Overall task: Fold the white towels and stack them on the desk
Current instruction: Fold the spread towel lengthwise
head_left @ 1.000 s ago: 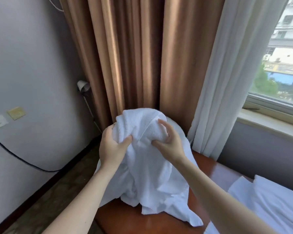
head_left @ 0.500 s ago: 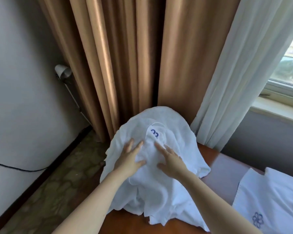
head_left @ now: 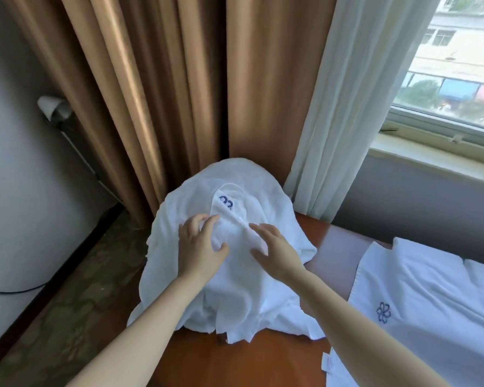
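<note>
1. White crumpled terry-cloth towel (head_left: 235,297) lies directly under the fingers of both hands, heaped in a mound.
2. Left hand (head_left: 199,248) and right hand (head_left: 277,254): fingers extended and spread, touching the cloth, gripping nothing.
3. Blue embroidered emblem (head_left: 226,203), just beyond the fingertips.
4. Reddish-brown polished wooden desk (head_left: 235,358), beneath the mound.
5. Flat white towel with blue flower emblem (head_left: 430,297), right of the right fingers, on the same desk.

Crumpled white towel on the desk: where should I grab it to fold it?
Probably the loose corner of the crumpled white cloth towel, from the near side: it pokes out flat onto the brown wooden desk, while the top is bunched.
</note>
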`<state>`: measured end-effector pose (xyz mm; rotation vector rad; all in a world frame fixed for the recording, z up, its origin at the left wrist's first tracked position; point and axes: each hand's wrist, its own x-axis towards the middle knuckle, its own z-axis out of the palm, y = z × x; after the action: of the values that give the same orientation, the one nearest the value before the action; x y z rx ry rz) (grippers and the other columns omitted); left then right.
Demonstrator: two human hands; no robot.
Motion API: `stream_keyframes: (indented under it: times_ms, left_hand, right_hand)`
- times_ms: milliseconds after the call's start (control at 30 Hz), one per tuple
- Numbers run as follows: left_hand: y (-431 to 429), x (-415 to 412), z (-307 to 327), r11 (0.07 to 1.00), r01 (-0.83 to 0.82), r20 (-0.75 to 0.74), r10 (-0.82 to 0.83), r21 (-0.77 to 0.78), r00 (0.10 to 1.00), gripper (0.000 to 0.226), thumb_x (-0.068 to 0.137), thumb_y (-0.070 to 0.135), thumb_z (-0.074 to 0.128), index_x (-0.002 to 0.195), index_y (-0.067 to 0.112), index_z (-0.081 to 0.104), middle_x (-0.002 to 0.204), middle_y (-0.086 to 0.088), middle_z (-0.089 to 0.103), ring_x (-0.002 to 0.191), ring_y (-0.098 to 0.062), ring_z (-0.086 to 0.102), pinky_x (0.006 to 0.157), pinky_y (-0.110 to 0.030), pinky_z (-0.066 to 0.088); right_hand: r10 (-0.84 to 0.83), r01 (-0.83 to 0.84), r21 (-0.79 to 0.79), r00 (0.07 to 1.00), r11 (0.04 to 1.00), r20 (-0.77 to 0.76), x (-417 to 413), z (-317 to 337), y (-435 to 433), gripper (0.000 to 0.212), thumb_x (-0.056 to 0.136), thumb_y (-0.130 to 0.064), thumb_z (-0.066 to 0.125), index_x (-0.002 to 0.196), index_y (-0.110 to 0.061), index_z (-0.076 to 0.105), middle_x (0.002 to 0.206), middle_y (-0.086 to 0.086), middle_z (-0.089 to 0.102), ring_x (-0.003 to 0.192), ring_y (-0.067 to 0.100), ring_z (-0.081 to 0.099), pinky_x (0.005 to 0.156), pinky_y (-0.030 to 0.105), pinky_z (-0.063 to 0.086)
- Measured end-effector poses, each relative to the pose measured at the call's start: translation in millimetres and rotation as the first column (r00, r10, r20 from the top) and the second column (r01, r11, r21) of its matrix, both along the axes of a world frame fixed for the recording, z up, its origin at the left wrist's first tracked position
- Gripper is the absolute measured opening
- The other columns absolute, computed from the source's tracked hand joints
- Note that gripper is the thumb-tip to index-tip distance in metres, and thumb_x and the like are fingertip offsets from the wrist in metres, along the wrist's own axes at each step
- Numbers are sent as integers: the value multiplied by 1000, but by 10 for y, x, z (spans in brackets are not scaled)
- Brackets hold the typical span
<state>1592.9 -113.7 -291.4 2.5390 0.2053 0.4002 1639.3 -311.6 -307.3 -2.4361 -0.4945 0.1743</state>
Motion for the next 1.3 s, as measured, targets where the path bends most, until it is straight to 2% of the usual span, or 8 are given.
stream_keyframes:
  times_ms: [133,233,567,667,900,1067,1233,1300]
  left_hand:
    - [-510,-45,87,989,142,95,-138,-29,986,56,82,23,72,135,24,54,136,1,42,125,-21,37,98,-26,39]
    - [-943,-73,104,967,247,77,-242,-62,967,56,84,24,72,136,26,51,141,3,39,131,-18,35,103,-29,41]
    - [-2489,-365,13,856,499,-10,-505,-135,863,55,90,27,65,141,29,45,146,6,40,134,-13,38,107,-28,40]
    - [-2917,-494,-69,811,570,-44,-579,-132,814,56,90,27,65,141,30,43,144,9,39,134,-9,35,104,-21,33]
    - [-3739,-846,-297,722,676,-173,-692,-149,701,58,91,27,63,144,30,40,143,11,37,132,-11,36,107,-26,36]
    - [-4117,-1139,-505,732,660,-255,-680,-168,688,60,89,25,64,144,29,41,143,12,38,132,-8,38,104,-26,40]
    - [-4246,-1380,-738,752,644,-398,-638,-139,659,56,90,31,59,143,32,41,143,12,38,129,-9,40,97,-24,42]
    - [-4240,-1459,-828,762,636,-472,-608,-121,639,56,90,31,59,143,31,41,145,10,38,132,-11,38,100,-24,40]
  right_hand:
    - [-158,156,72,987,985,12,-194,38,-500,58,97,-32,57,150,-32,34,152,-8,34,135,11,39,93,22,36]
    - [-285,286,61,958,956,-13,-387,75,-944,58,97,-28,58,149,-33,34,153,-8,34,131,15,46,100,28,47]
    - [-520,520,-21,852,854,-62,-1181,95,-2566,58,96,-25,54,151,-29,33,153,-6,34,136,13,40,102,30,40]
    - [-550,550,-26,830,835,-90,-1394,70,-3008,60,95,-23,55,150,-29,34,153,-6,34,138,12,37,103,31,39]
    - [-598,603,-18,787,798,-153,-1869,-102,-3864,61,95,-23,56,151,-28,33,153,-6,33,134,12,41,95,24,41]
    - [-588,595,-42,778,803,-220,-2150,-264,-4287,61,96,-23,55,152,-29,31,154,-6,31,138,13,36,104,32,41]
    - [-533,531,-91,796,842,-285,-2323,-438,-4453,59,96,-26,53,151,-30,31,155,-7,29,133,13,42,94,26,42]
    - [-500,490,-119,801,863,-330,-2374,-522,-4476,58,96,-27,52,151,-29,32,155,-7,30,134,13,41,97,27,41]
